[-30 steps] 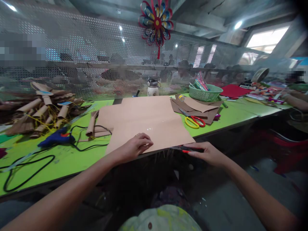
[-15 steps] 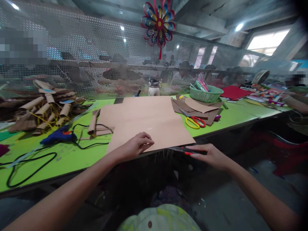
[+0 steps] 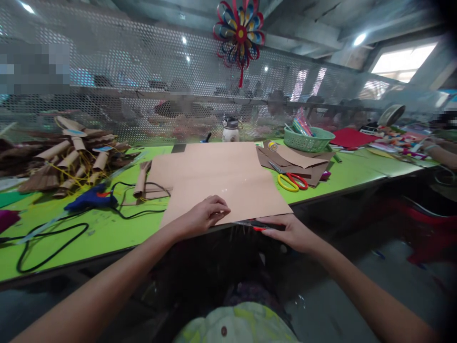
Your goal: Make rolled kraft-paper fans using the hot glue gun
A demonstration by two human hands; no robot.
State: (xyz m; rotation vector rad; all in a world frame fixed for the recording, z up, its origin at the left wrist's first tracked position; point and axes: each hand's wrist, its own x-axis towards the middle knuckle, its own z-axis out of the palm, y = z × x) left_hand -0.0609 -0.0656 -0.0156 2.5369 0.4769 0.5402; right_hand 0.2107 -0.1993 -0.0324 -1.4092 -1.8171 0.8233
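A large sheet of light brown paper point(image 3: 214, 166) lies on the green table, its near edge along the table's front. My left hand point(image 3: 209, 212) rests on that near edge with fingers curled together, gripping the paper. My right hand point(image 3: 291, 231) is closed round a black-and-red utility knife point(image 3: 262, 225). Its thin metal blade points left and lies along the paper's near edge, a little right of my left fingers. Part of the handle is hidden in my palm.
Scissors point(image 3: 293, 182) with yellow and red handles lie right of the paper, beside brown sheets and a green basket point(image 3: 309, 139). At left are a blue glue gun point(image 3: 91, 199) with a looping black cord and bundled brown paper pieces point(image 3: 71, 157). A bottle point(image 3: 230, 129) stands behind.
My right hand and the knife have moved left along the paper's near edge, closer to my left hand. The left hand has stayed nearly in place. The view has shifted slightly.
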